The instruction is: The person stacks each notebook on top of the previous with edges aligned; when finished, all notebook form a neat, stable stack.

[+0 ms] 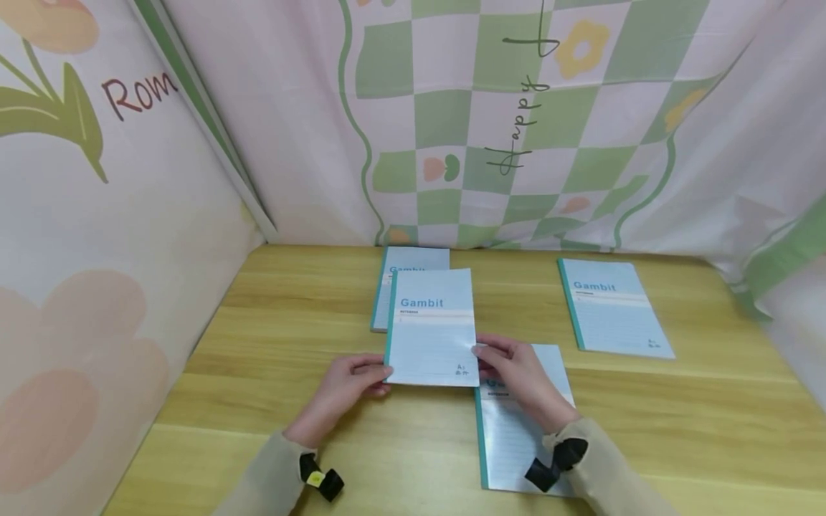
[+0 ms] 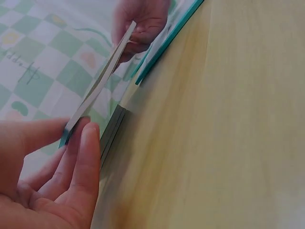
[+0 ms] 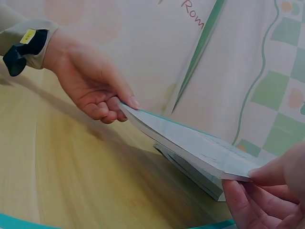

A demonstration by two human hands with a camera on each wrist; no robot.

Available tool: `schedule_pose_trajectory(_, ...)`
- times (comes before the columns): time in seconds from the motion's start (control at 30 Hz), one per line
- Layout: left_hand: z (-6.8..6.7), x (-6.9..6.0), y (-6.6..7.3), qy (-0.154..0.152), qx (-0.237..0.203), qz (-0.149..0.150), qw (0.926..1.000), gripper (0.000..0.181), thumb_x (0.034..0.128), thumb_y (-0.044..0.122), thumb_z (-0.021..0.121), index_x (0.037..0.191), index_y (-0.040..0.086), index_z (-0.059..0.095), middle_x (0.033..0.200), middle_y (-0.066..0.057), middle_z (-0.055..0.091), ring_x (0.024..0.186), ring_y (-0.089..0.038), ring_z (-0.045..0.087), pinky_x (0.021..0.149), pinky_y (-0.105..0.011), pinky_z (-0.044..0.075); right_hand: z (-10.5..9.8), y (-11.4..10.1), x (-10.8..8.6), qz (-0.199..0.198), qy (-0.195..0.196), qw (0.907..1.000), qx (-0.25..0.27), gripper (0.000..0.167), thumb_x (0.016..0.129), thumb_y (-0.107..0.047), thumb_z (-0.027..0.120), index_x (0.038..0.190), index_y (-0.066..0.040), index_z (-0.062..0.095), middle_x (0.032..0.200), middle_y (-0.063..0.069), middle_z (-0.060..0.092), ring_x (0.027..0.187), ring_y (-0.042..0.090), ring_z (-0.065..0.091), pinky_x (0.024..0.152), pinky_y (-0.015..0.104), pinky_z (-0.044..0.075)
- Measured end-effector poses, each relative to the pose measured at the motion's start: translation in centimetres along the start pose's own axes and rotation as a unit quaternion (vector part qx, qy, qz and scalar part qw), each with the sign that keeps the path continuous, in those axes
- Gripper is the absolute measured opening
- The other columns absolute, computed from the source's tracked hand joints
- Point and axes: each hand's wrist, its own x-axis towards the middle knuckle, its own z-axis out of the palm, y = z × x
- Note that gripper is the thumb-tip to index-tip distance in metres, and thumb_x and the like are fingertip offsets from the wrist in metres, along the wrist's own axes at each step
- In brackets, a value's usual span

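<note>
A light blue notebook [image 1: 431, 337] with a teal spine is held between both hands, raised off the table. The left hand [image 1: 348, 387] pinches its lower left corner, thumb on top and fingers beneath. On its lower right edge the right hand [image 1: 519, 373] pinches in the same manner. In the right wrist view the held notebook [image 3: 186, 138] hangs tilted above other notebooks [image 3: 190, 174] lying on the table. The left wrist view shows the notebook [image 2: 97, 88] edge-on, between the left thumb and fingers [image 2: 86, 167].
Partly covered by the held one, a notebook [image 1: 379, 301] lies at the table's back. Another notebook [image 1: 516, 444] lies under the right forearm, and one more [image 1: 616, 308] at the right. Patterned curtains [image 1: 445, 122] hang behind the wooden table [image 1: 258, 308].
</note>
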Motion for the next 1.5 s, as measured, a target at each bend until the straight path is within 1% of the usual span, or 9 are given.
schedule_pose_trajectory(0.33, -0.1, 0.7, 0.4, 0.056, 0.025, 0.031, 0.9976, 0.037, 0.0965, 0.016, 0.073, 0.124, -0.008, 0.065, 0.102, -0.014, 0.074, 0.086, -0.026, 0.073, 0.079, -0.034, 0.061, 0.7, -0.4, 0.7, 0.009, 0.011, 0.9994, 0.032, 0.049, 0.104, -0.030, 0.062, 0.143, -0.001, 0.054, 0.122, 0.017, 0.067, 0.095, 0.023, 0.067, 0.079, 0.032, 0.059)
schedule_pose_trajectory(0.53, -0.3, 1.3, 0.9, 0.090, 0.017, 0.048, 0.9946, 0.030, 0.0955, 0.012, 0.074, 0.119, -0.006, 0.068, 0.098, -0.013, 0.074, 0.083, -0.026, 0.073, 0.077, -0.034, 0.061, 0.9, -0.5, 0.6, -0.002, -0.026, 0.9989, 0.040, 0.054, 0.101, -0.026, 0.067, 0.147, -0.002, 0.050, 0.121, 0.018, 0.067, 0.093, 0.024, 0.068, 0.080, 0.033, 0.059)
schedule_pose_trajectory(0.7, -0.5, 1.9, 1.3, 0.105, 0.004, 0.055, 0.9929, 0.027, 0.0950, 0.007, 0.073, 0.118, -0.007, 0.068, 0.097, -0.015, 0.074, 0.082, -0.027, 0.073, 0.077, -0.035, 0.061, 1.0, -0.6, 0.7, -0.006, -0.047, 0.9983, 0.035, 0.052, 0.101, -0.015, 0.065, 0.147, 0.000, 0.048, 0.118, 0.017, 0.069, 0.095, 0.025, 0.069, 0.084, 0.033, 0.059)
schedule_pose_trajectory(0.83, -0.7, 2.4, 1.5, 0.112, 0.010, 0.051, 0.9924, 0.027, 0.0948, 0.008, 0.074, 0.118, -0.005, 0.069, 0.097, -0.013, 0.074, 0.082, -0.025, 0.073, 0.077, -0.033, 0.061, 1.1, -0.8, 1.1, -0.002, -0.038, 0.9991, 0.020, 0.049, 0.101, -0.014, 0.065, 0.146, -0.004, 0.051, 0.122, 0.014, 0.069, 0.101, 0.026, 0.070, 0.090, 0.034, 0.057)
schedule_pose_trajectory(1.03, -1.0, 3.4, 2.0, 0.122, 0.020, 0.063, 0.9903, 0.026, 0.0945, 0.009, 0.074, 0.117, -0.004, 0.070, 0.099, -0.014, 0.073, 0.086, -0.027, 0.072, 0.079, -0.034, 0.061, 1.2, -1.3, 2.1, -0.006, -0.022, 0.9996, 0.013, 0.049, 0.100, -0.013, 0.067, 0.145, -0.004, 0.052, 0.120, 0.014, 0.069, 0.101, 0.026, 0.070, 0.091, 0.035, 0.057)
schedule_pose_trajectory(1.17, -1.2, 4.1, 2.4, 0.144, 0.048, 0.062, 0.9865, 0.025, 0.0928, 0.013, 0.077, 0.115, 0.002, 0.073, 0.103, -0.011, 0.072, 0.094, -0.025, 0.069, 0.081, -0.033, 0.060, 1.4, -1.9, 2.8, -0.015, -0.018, 0.9996, 0.018, 0.050, 0.099, -0.011, 0.068, 0.146, -0.003, 0.052, 0.121, 0.016, 0.068, 0.102, 0.028, 0.070, 0.091, 0.035, 0.057)
schedule_pose_trajectory(1.3, -1.6, 4.8, 2.9, 0.171, 0.082, 0.069, 0.9794, 0.023, 0.0905, 0.017, 0.080, 0.111, 0.007, 0.076, 0.105, -0.008, 0.072, 0.096, -0.023, 0.066, 0.080, -0.031, 0.058, 1.6, -2.6, 3.6, -0.015, -0.013, 0.9997, 0.014, 0.050, 0.099, -0.012, 0.068, 0.146, -0.005, 0.052, 0.120, 0.015, 0.069, 0.104, 0.029, 0.069, 0.092, 0.036, 0.056)
schedule_pose_trajectory(1.4, -1.8, 5.3, 3.2, 0.183, 0.096, 0.079, 0.9752, 0.023, 0.0898, 0.017, 0.081, 0.110, 0.007, 0.077, 0.106, -0.008, 0.072, 0.097, -0.023, 0.065, 0.081, -0.033, 0.057, 1.8, -2.9, 4.1, -0.010, -0.012, 0.9998, 0.012, 0.049, 0.100, -0.012, 0.067, 0.146, -0.006, 0.052, 0.119, 0.014, 0.069, 0.103, 0.027, 0.069, 0.093, 0.036, 0.056)
schedule_pose_trajectory(1.5, -2.0, 5.7, 3.5, 0.185, 0.105, 0.076, 0.9742, 0.023, 0.0904, 0.018, 0.080, 0.110, 0.008, 0.077, 0.108, -0.007, 0.071, 0.100, -0.023, 0.063, 0.084, -0.035, 0.055, 2.0, -3.1, 4.5, -0.011, -0.010, 0.9998, 0.015, 0.048, 0.100, -0.011, 0.066, 0.145, -0.004, 0.053, 0.119, 0.014, 0.069, 0.102, 0.026, 0.070, 0.092, 0.036, 0.056)
